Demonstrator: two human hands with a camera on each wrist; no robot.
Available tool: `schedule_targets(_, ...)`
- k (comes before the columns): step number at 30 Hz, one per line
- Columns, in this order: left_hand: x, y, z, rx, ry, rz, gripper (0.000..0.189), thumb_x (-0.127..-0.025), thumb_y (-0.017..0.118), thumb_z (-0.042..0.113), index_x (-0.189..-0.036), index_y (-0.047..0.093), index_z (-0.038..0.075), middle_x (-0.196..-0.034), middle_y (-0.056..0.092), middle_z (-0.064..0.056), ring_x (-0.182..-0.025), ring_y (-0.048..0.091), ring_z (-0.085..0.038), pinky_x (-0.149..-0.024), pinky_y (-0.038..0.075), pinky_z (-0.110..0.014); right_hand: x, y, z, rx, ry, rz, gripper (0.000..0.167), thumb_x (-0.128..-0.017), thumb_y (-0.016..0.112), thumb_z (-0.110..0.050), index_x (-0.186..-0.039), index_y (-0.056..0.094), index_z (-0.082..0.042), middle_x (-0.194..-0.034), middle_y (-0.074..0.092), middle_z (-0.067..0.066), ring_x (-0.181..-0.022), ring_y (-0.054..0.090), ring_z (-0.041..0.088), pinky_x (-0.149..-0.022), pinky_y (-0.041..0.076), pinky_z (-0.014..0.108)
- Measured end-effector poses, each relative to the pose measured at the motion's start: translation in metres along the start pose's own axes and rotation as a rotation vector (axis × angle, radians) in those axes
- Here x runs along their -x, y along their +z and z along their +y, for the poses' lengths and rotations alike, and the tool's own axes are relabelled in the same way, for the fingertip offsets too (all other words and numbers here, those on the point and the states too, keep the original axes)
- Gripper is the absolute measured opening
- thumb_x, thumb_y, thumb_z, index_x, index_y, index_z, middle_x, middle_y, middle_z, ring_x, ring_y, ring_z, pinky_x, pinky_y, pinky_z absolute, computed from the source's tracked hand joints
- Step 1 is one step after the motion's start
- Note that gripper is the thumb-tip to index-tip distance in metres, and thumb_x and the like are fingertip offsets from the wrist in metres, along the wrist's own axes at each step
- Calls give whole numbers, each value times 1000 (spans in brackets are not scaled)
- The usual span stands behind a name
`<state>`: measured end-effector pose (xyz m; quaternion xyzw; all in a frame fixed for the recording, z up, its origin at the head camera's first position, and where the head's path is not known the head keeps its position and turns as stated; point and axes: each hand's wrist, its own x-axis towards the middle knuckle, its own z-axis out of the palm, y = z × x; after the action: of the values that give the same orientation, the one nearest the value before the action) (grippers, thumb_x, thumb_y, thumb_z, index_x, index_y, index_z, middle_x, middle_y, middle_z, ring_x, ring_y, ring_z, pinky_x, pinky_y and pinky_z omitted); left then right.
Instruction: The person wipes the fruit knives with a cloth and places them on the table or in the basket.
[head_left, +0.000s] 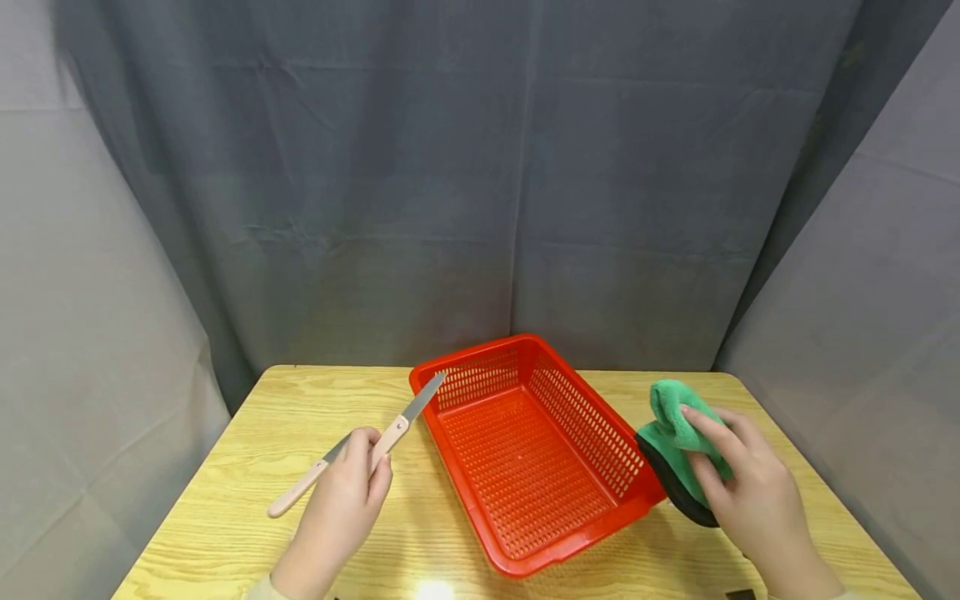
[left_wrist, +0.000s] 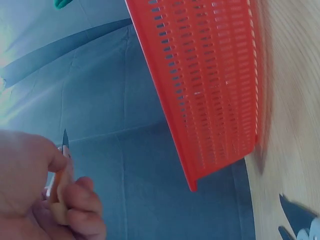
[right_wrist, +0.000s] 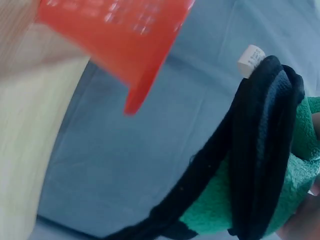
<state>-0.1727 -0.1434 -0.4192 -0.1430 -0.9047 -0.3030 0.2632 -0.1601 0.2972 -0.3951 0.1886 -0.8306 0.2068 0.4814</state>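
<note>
My left hand (head_left: 351, 483) grips a knife (head_left: 423, 396) by its pale pink handle. The blade points up and away, its tip overlapping the near-left rim of a red plastic basket (head_left: 468, 496). A second pink-handled knife (head_left: 296, 490) is just left of this hand, its blade partly hidden behind the fingers. In the left wrist view the held knife's handle (left_wrist: 62, 187) sits between thumb and curled fingers. My right hand (head_left: 757, 479) pinches a folded green cloth (head_left: 675, 417) with black edging at the basket's right corner. A white tag (right_wrist: 251, 60) sticks out from the cloth's edging.
The basket stands at an angle on a light wooden table (head_left: 225, 467), its sides perforated. A dark grey curtain (head_left: 420, 183) hangs behind the table, with pale cloth panels on both sides. Dark pointed blades (left_wrist: 298, 215) show at the lower right of the left wrist view.
</note>
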Motion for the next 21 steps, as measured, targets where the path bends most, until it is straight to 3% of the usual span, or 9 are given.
schedule_targets(9, -1, 11, 16, -23, 101, 79, 28, -93, 72, 6, -117, 58, 2, -89, 60, -3, -60, 43, -3, -49, 39, -17, -13, 11, -36, -18, -180, 17, 47, -110, 42, -44, -116, 77, -13, -110, 69, 15, -93, 64, 27, -73, 50, 32)
schedule_targets(21, -8, 22, 30, -26, 194, 148, 32, -87, 78, 8, -113, 60, 5, -93, 66, -5, -60, 48, -10, -49, 41, -20, -20, 25, -57, -21, -288, 36, 39, -109, 41, -29, -114, 78, -16, -109, 70, 17, -91, 67, 31, -61, 51, 41)
